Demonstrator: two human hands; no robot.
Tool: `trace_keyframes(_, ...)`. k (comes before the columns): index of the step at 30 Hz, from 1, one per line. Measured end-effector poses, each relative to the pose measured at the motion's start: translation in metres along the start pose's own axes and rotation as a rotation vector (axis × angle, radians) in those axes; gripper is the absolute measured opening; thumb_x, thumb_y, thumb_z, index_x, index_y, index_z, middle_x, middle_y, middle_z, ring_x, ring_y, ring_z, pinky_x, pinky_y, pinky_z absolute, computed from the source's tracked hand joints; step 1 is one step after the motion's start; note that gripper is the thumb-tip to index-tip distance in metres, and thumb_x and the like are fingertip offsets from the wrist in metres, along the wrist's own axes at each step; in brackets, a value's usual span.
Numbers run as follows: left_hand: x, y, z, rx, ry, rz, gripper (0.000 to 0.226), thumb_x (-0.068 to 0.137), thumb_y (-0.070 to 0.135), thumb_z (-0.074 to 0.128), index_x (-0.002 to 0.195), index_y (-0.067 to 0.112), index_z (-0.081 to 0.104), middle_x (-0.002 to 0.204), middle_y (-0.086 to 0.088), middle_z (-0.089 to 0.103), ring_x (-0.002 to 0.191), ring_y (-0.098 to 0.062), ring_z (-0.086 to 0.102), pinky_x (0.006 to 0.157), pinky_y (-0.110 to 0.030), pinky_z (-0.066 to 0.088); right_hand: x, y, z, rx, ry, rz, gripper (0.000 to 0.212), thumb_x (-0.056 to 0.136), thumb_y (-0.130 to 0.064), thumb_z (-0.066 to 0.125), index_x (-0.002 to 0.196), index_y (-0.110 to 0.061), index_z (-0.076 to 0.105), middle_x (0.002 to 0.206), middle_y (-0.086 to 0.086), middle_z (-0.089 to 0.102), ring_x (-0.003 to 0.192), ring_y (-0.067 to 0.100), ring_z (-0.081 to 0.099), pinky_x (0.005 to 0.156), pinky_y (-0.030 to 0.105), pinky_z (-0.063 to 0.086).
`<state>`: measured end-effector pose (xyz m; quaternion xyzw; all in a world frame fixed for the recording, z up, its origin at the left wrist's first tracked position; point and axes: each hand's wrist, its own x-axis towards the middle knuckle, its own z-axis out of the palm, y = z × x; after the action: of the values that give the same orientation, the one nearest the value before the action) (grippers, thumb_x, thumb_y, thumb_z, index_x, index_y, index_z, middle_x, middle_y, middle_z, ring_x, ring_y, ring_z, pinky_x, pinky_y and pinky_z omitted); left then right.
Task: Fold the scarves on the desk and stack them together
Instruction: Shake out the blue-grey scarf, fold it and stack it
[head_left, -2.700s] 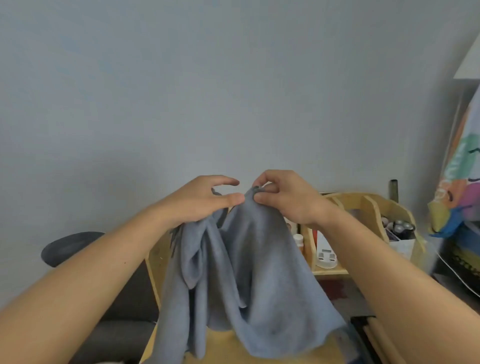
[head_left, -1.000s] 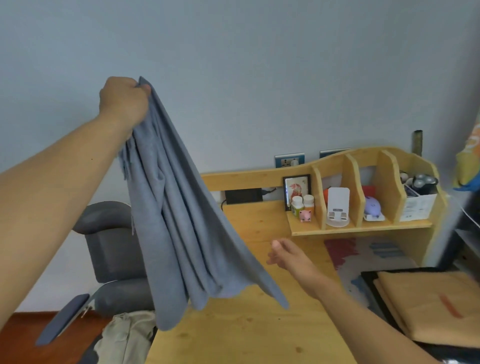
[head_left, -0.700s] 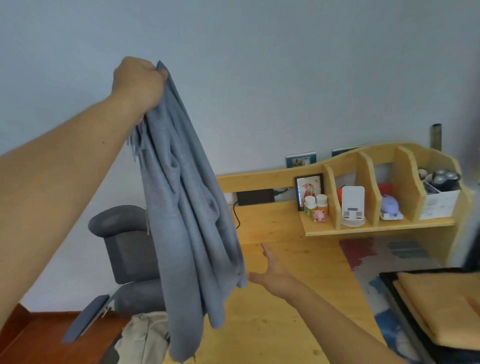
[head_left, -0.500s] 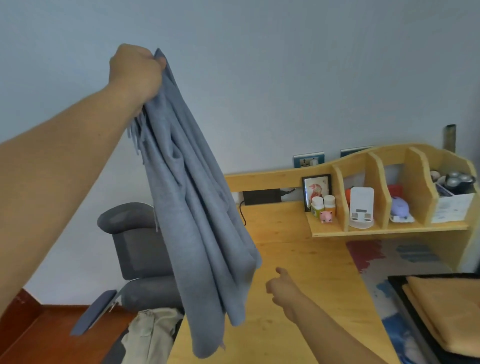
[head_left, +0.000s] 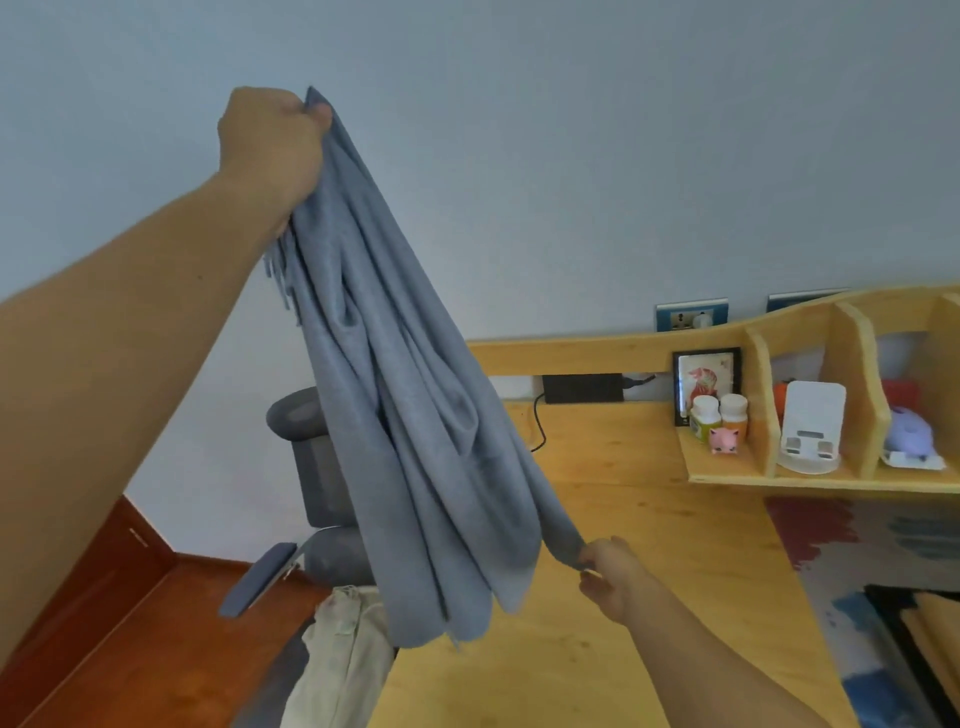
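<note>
Orange scarves (head_left: 935, 631) cut off at right edge; chair (head_left: 317, 467) partly behind grey scarf (head_left: 415, 441).

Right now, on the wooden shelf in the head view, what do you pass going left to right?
picture frame → two small bottles with a pink pig figure in front → white stand → purple figure.

Soft even daylight, no hard glare, faint shadow under the scarf (head_left: 415, 441) on the wooden surface (head_left: 623, 519), slight motion blur at the right hand (head_left: 610, 574), wide-angle bending at 3 o'clock, overall mildly soft focus
</note>
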<state>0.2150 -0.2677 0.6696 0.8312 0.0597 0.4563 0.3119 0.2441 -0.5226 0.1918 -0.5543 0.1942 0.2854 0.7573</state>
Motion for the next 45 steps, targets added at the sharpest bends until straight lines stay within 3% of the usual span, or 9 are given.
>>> trace_keyframes(4, -0.001, -0.016, -0.006, 0.103, 0.033, -0.029, 0.047, 0.094, 0.037, 0.058, 0.057, 0.024, 0.033, 0.059, 0.008, 0.036, 0.052, -0.007, 0.035, 0.055, -0.028, 0.03, -0.001, 0.029, 0.009, 0.071, -0.042, -0.009, 0.06, 0.096, 0.001, 0.06, 0.15, -0.01, 0.038, 0.103, 0.009, 0.065, 0.105, 0.029, 0.064, 0.108, 0.045, 0.039)
trace_keyframes(7, -0.008, -0.041, -0.011, 0.217, 0.049, -0.09, 0.045, 0.098, 0.036, 0.055, 0.059, 0.021, 0.039, 0.062, 0.005, 0.042, 0.056, -0.009, 0.042, 0.058, -0.029, 0.035, 0.002, 0.014, -0.017, 0.2, -0.009, -0.11, 0.045, 0.099, -0.003, 0.06, 0.143, -0.007, 0.047, 0.096, 0.009, 0.065, 0.101, 0.029, 0.065, 0.103, 0.042, 0.045)
trace_keyframes(9, -0.014, -0.063, -0.014, 0.321, 0.057, -0.135, 0.037, 0.099, 0.034, 0.053, 0.067, 0.014, 0.053, 0.072, -0.003, 0.056, 0.073, -0.019, 0.056, 0.068, -0.03, 0.042, -0.001, -0.005, -0.042, 0.308, 0.021, -0.171, 0.04, 0.1, -0.004, 0.059, 0.139, -0.007, 0.049, 0.096, 0.008, 0.065, 0.09, 0.023, 0.063, 0.091, 0.034, 0.048)
trace_keyframes(12, -0.028, -0.102, -0.013, 0.378, 0.081, -0.256, 0.033, 0.098, 0.034, 0.05, 0.088, 0.007, 0.067, 0.103, -0.02, 0.07, 0.1, -0.032, 0.067, 0.087, -0.037, 0.052, -0.013, -0.032, -0.078, 0.293, 0.087, -0.252, 0.034, 0.099, -0.01, 0.062, 0.132, -0.014, 0.057, 0.106, -0.004, 0.065, 0.109, 0.017, 0.059, 0.108, 0.033, 0.036)
trace_keyframes(20, -0.054, -0.177, 0.017, 0.347, 0.071, -0.546, 0.054, 0.095, 0.045, 0.043, 0.102, 0.0, 0.072, 0.111, -0.026, 0.07, 0.1, -0.043, 0.069, 0.093, -0.05, 0.056, -0.046, -0.113, -0.163, 0.321, 0.267, -0.443, 0.012, 0.095, -0.009, 0.067, 0.105, -0.014, 0.07, 0.116, 0.002, 0.068, 0.125, 0.025, 0.058, 0.111, 0.039, 0.043)
trace_keyframes(26, -0.061, -0.161, 0.056, 0.312, 0.06, -0.597, 0.044, 0.103, 0.031, 0.05, 0.123, -0.004, 0.068, 0.127, -0.026, 0.066, 0.117, -0.043, 0.063, 0.099, -0.046, 0.05, -0.074, -0.151, -0.186, 0.22, 0.248, -0.513, 0.022, 0.094, -0.011, 0.067, 0.116, -0.013, 0.072, 0.121, 0.008, 0.069, 0.114, 0.025, 0.063, 0.089, 0.034, 0.054)
trace_keyframes(31, -0.068, -0.15, 0.076, 0.266, 0.046, -0.586, 0.042, 0.104, 0.03, 0.049, 0.123, -0.002, 0.069, 0.128, -0.024, 0.066, 0.118, -0.041, 0.063, 0.101, -0.045, 0.05, -0.089, -0.136, -0.197, 0.083, 0.182, -0.421, 0.034, 0.094, 0.01, 0.058, 0.122, -0.007, 0.066, 0.123, 0.009, 0.062, 0.115, 0.026, 0.058, 0.101, 0.039, 0.05)
trace_keyframes(39, -0.083, -0.145, 0.107, 0.159, 0.001, -0.481, 0.033, 0.104, 0.032, 0.05, 0.094, 0.005, 0.067, 0.109, -0.023, 0.069, 0.104, -0.038, 0.065, 0.088, -0.042, 0.05, -0.072, -0.089, -0.217, -0.544, 0.619, -0.349, 0.012, 0.097, -0.009, 0.064, 0.102, -0.014, 0.074, 0.1, 0.008, 0.07, 0.091, 0.022, 0.064, 0.08, 0.039, 0.057)
trace_keyframes(45, -0.09, -0.142, 0.144, 0.032, -0.032, -0.38, 0.039, 0.104, 0.033, 0.051, 0.076, 0.006, 0.055, 0.076, -0.009, 0.05, 0.078, -0.022, 0.048, 0.069, -0.031, 0.034, -0.075, -0.102, -0.224, -0.555, 0.978, -0.359, 0.018, 0.1, -0.013, 0.053, 0.113, -0.016, 0.066, 0.138, 0.017, 0.043, 0.092, 0.034, 0.056, 0.085, 0.04, 0.05)
